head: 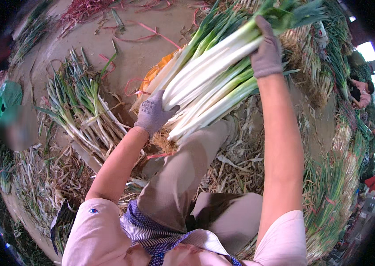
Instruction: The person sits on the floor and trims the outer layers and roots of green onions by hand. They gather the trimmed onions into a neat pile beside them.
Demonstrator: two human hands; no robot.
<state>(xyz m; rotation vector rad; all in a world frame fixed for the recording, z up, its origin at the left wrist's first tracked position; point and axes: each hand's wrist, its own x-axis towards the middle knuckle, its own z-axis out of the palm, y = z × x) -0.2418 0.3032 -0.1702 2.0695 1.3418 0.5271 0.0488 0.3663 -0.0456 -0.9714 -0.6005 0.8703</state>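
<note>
In a grey knit glove, my right hand (268, 50) grips a bundle of large green onions (212, 66) where the white stalks turn green. My left hand (154, 112), gloved alike, is closed around the white lower ends of that bundle, its thumb on the near side. The bundle slants from lower left to upper right. Beneath it, more green onions (219, 108) lie across my lower leg, with a tangle of brown roots (164, 140) below my left hand. An orange woven sheet (157, 71) shows partly from under the pile.
Untrimmed green onions (81, 106) lie on the floor to the left. Dry peelings (237, 166) surround my legs. Pink straps (87, 8) are heaped at the top. Stacked onion bundles (333, 173) line the right side, where another person (362, 93) sits. A green bag (7, 96) is far left.
</note>
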